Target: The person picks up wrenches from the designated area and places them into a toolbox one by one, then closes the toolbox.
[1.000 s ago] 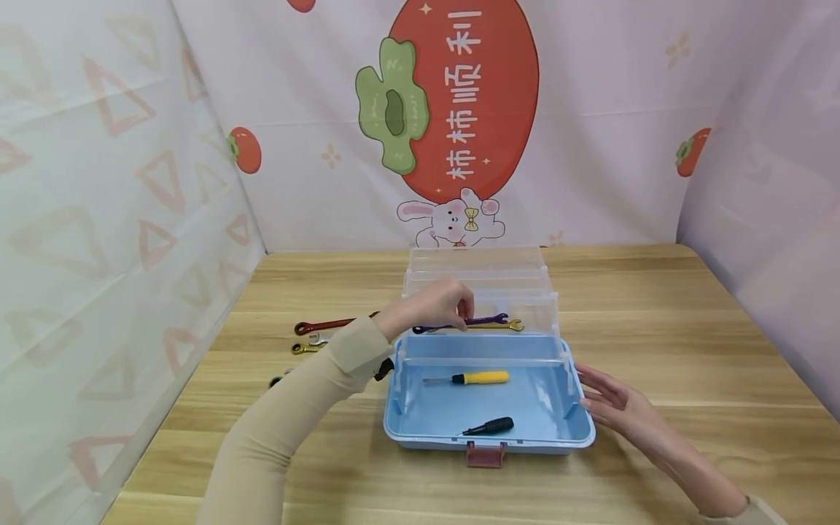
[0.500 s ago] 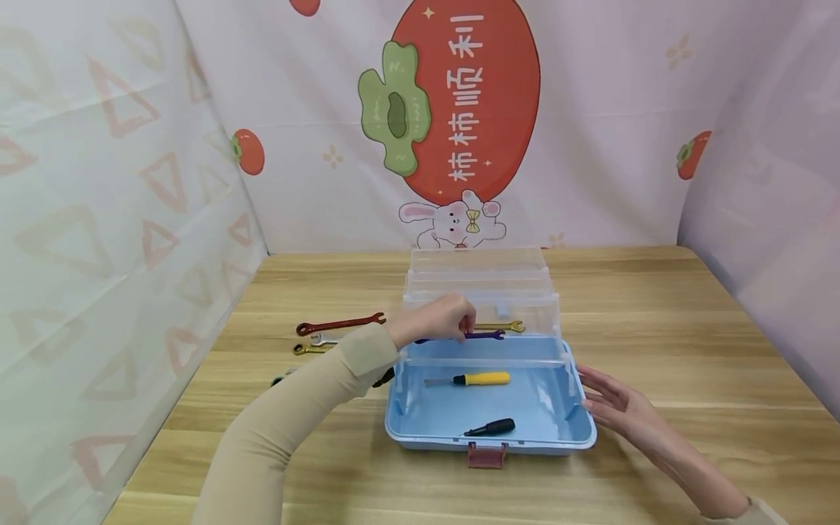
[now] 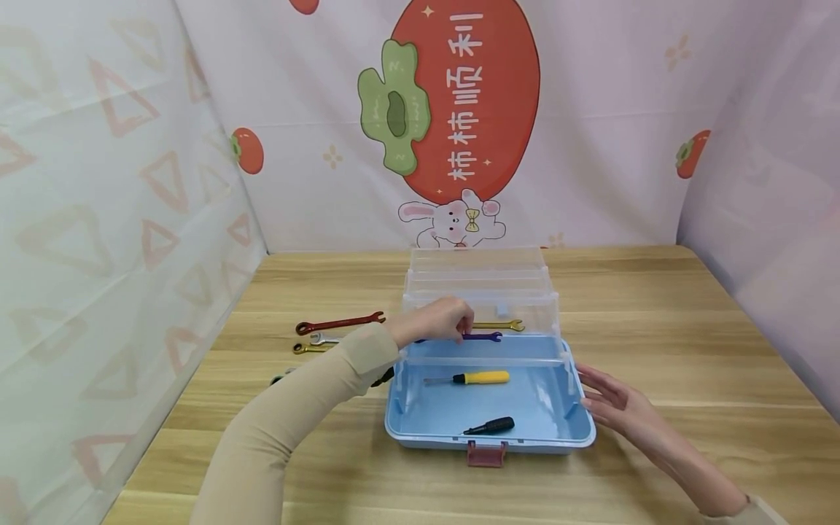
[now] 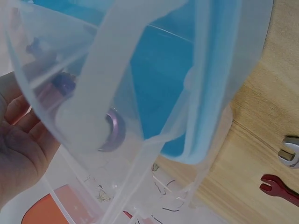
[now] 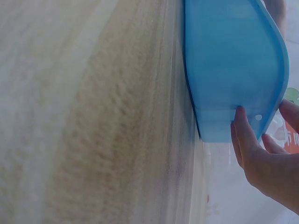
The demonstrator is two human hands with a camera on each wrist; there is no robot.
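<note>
My left hand (image 3: 441,319) reaches over the blue toolbox (image 3: 538,415) and pinches a purple combination wrench (image 3: 487,337) in the clear plastic tray (image 3: 538,313). Through that tray the left wrist view shows the purple ring end (image 4: 114,130) of the wrench, partly blurred. Behind it lies a gold wrench (image 3: 502,325). At the toolbox's right end, my right hand (image 3: 623,413) touches the side wall with fairly straight fingers, thumb near the rim. On the box floor lie a yellow screwdriver (image 3: 485,378) and a small black screwdriver (image 3: 495,426).
Left of the toolbox, on the wooden table (image 3: 656,321), lie a red wrench (image 3: 341,323), a silver wrench (image 3: 323,339) and a gold-coloured wrench (image 3: 307,348). My left sleeve partly covers other tools there. The raised clear tiers (image 3: 479,259) stand behind the box.
My left hand has lowered the purple wrench toward the front of the clear tray, away from the gold one. Since half a second ago it has barely moved. The right hand stays put.
</note>
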